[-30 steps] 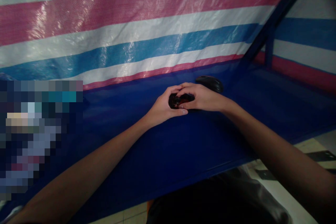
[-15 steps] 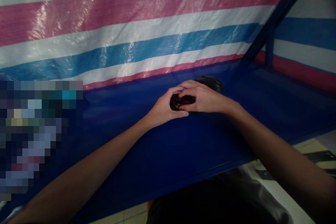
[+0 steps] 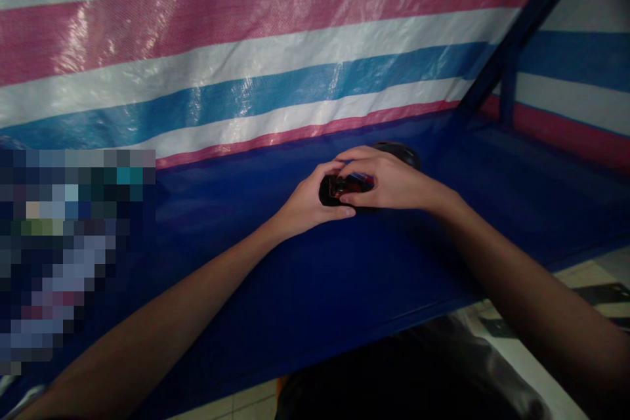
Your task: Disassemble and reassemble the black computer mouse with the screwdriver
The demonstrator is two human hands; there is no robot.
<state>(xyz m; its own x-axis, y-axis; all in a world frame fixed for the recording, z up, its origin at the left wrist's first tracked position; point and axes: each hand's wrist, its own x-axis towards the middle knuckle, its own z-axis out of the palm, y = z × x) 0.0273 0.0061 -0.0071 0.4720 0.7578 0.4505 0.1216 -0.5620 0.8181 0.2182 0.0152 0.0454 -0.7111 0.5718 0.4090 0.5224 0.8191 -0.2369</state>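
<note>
Our forearms (image 3: 177, 308) stretched over the blue table (image 3: 285, 295), our left hand (image 3: 308, 201) cupping the left end of a small dark object (image 3: 327, 190) mid-table, our right hand (image 3: 394, 182) arched over its right, both grips pinching it, a rounded black piece (image 3: 404, 153) farther right, striped sheeting (image 3: 256, 46) behind.

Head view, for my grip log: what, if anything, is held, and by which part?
A glossy black, reddish-patched object, material unclear: the left hand cups its left end, the right hand its right end.
</note>
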